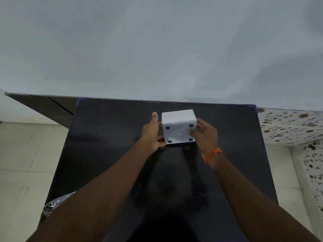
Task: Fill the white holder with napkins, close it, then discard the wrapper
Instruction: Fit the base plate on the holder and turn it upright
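The white holder [178, 126] is a square box tipped toward me, so its underside with four dark round feet faces the camera. It sits above the far middle of the black table [108, 154]. My left hand [153, 132] grips its left side, thumb pointing up along the edge. My right hand [205, 132] grips its right side, fingers curled over the underside's right edge; an orange band circles that wrist. A crinkled clear wrapper [56, 204] with dark print lies at the table's near left edge, partly hidden by my left forearm. No napkins are visible.
A pale grey wall [157, 49] rises right behind the table's far edge. Light floor tiles [26, 163] lie to the left, with a dark skirting board. A white cloth with red flowers [293, 126] is at the right.
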